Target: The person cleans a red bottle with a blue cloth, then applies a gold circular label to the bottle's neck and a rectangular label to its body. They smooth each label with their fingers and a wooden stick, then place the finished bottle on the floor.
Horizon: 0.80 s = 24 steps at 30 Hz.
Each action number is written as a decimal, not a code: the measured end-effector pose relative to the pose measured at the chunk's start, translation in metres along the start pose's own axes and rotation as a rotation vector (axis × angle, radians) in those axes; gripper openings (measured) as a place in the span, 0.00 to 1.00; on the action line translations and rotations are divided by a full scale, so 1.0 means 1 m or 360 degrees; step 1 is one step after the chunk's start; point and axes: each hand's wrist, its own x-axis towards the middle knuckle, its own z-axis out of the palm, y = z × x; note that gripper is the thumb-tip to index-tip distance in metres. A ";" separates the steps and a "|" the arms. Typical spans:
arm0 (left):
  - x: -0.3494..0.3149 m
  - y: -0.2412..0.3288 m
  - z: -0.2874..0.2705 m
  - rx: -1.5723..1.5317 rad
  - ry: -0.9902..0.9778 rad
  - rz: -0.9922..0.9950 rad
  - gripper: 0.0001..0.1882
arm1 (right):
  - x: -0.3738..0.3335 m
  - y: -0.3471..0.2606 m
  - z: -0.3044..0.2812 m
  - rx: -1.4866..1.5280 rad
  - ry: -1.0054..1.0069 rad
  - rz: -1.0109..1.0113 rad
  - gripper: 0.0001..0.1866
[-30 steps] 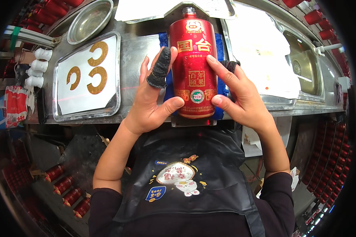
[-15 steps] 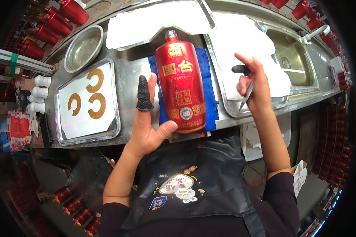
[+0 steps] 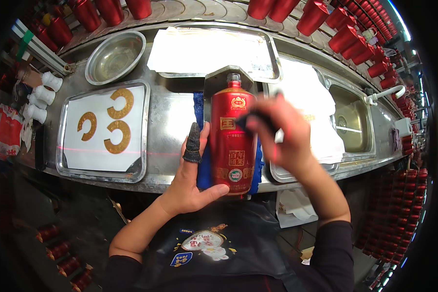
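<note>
A glossy red bottle [image 3: 227,141] with gold lettering and a clear stopper lies on its back on a blue cloth [image 3: 198,113], neck pointing away from me. My left hand [image 3: 190,182] steadies its lower left side, thumb across the base and fingers along the flank. A black finger cot [image 3: 193,143] covers that hand's forefinger. Over the bottle's upper right, my right hand [image 3: 289,131] is smeared by motion. Its black-covered fingertip [image 3: 248,121] meets the front beside a gold character, hiding part of the lettering. The pointed metal tool seen earlier in this hand cannot be made out now.
At left, a metal tray [image 3: 146,126] bears white paper with gold C-shaped pieces [image 3: 120,103]. Behind it stands a steel bowl [image 3: 115,57]. White cloths [image 3: 304,117] and a sink [image 3: 351,117] lie right; another tray [image 3: 276,61] and a conveyor of red bottles [image 3: 312,18] are beyond.
My right hand has swung left from beside the bottle onto its upper front. My left thumb and fingers have closed in on its lower side. The whole view has shifted.
</note>
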 end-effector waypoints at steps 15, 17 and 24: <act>-0.001 0.012 -0.005 0.0145 0.0049 -0.0020 0.57 | 0.049 -0.006 0.005 0.0109 0.0034 0.0111 0.14; 0.002 0.011 -0.004 -0.0004 0.0131 -0.0047 0.55 | 0.010 -0.033 -0.003 0.0151 -0.0127 0.0282 0.14; 0.015 0.007 0.003 -0.0131 0.0223 -0.0172 0.51 | -0.008 0.026 0.009 0.0065 0.0323 0.0477 0.15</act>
